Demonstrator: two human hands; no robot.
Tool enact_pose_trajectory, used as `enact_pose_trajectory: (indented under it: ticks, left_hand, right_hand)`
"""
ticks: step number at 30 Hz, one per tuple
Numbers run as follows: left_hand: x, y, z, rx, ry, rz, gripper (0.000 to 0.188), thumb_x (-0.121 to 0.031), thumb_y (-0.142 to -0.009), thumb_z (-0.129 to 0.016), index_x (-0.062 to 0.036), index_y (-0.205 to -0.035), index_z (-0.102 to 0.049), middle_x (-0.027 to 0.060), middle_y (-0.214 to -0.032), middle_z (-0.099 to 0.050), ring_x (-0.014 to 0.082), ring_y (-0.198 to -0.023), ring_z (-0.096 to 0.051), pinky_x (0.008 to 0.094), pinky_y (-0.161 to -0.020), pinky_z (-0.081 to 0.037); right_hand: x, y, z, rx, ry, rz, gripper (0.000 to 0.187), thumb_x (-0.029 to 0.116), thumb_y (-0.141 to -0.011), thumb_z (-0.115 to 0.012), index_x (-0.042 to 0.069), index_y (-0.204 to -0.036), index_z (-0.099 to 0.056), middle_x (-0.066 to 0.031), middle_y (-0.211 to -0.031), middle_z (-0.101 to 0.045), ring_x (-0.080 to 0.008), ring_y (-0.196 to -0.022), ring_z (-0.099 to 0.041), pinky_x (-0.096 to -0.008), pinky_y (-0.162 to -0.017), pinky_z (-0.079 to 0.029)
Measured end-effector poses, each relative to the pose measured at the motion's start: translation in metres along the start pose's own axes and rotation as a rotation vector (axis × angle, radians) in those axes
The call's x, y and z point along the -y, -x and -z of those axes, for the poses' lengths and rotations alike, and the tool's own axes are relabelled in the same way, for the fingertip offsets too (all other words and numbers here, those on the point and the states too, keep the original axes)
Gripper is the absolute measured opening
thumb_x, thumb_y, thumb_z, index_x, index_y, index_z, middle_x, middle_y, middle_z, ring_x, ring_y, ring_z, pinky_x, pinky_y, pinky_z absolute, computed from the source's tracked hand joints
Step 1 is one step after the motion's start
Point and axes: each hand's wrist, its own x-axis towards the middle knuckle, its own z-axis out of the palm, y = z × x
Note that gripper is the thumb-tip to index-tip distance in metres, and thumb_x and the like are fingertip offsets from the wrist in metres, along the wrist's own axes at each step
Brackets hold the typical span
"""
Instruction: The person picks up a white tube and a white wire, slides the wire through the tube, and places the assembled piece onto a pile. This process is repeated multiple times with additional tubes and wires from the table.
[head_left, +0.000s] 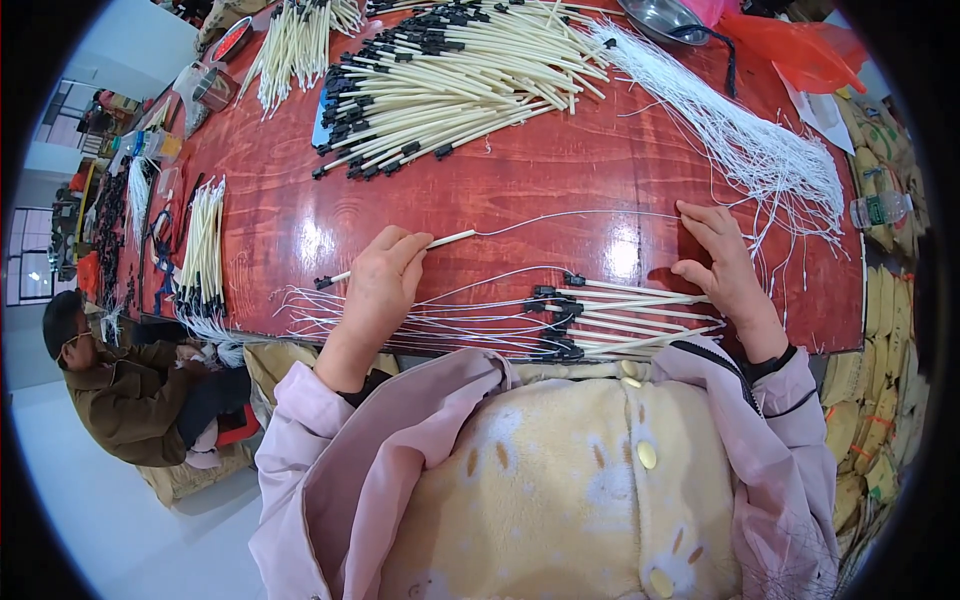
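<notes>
My left hand (382, 280) is closed around a thin cream tube (455, 239) with a small black clip (324, 282) at its left end. From the tube's right end a white string (560, 214) runs in a slack curve across the red table to my right hand (722, 255). That hand's thumb and fingers are spread apart, and the string meets the fingertips. Below, between my hands and my body, lies a row of cream tubes (640, 312) with black clips on their left ends and white strings (430, 325) trailing left.
A large pile of clipped cream tubes (470, 75) covers the far middle of the red table (560, 180). White strings (740, 130) lie at the far right near a metal bowl (665, 18). Another tube bundle (203, 240) lies left. A seated person (130, 390) works at the left.
</notes>
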Motion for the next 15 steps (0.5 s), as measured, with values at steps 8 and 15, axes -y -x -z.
enact_pose_trajectory:
  ticks: [8,15]
  left_hand:
    - [0.000,-0.006,-0.004,0.020,-0.129,-0.019,0.017,-0.004,-0.089,-0.065,-0.0024,-0.105,-0.072,0.0142,-0.092,-0.064,0.0366,-0.086,-0.065,0.0448,-0.074,-0.053]
    - [-0.006,-0.025,-0.020,0.025,-0.301,-0.085,0.011,-0.007,-0.086,-0.066,-0.0060,-0.096,-0.072,0.0110,-0.090,-0.063,0.0332,-0.088,-0.065,0.0433,-0.074,-0.053]
  right_hand:
    - [0.004,-0.001,0.001,0.012,0.008,-0.021,0.068,0.035,-0.078,-0.081,-0.006,-0.128,-0.062,-0.0148,-0.143,-0.058,-0.0367,-0.128,-0.050,-0.0439,-0.112,-0.038]
    - [0.001,-0.004,0.005,0.055,0.048,0.018,0.068,0.035,-0.076,-0.082,-0.006,-0.127,-0.062,-0.0119,-0.145,-0.057,-0.0356,-0.125,-0.051,-0.0442,-0.111,-0.038]
